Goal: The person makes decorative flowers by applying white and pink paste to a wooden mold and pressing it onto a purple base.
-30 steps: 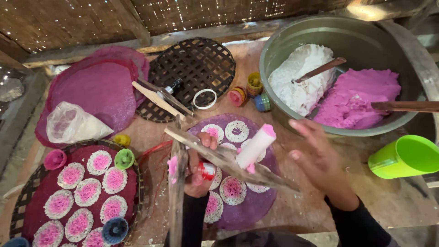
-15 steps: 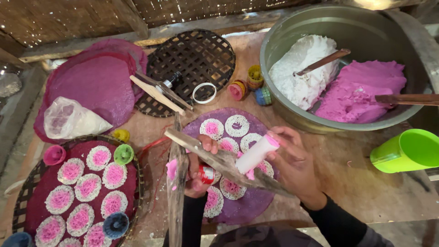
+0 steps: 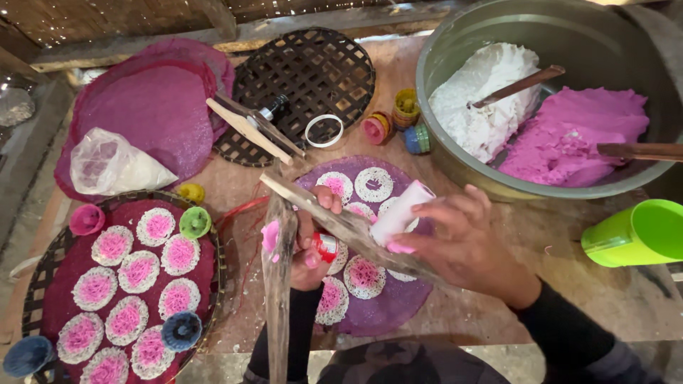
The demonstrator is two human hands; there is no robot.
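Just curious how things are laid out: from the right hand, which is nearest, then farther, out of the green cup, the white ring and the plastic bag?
1. Green cup, to the right of the right hand.
2. White ring, up and left on the dark mat.
3. Plastic bag, far left.

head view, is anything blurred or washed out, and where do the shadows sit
Head view: the white and pink cylinder at the right hand looks slightly soft, the patterned round cakes stay sharp. The white dough in the metal basin is bright with little surface detail. The top left corner lies in dim shadow; the basin rim bows near the frame edge.
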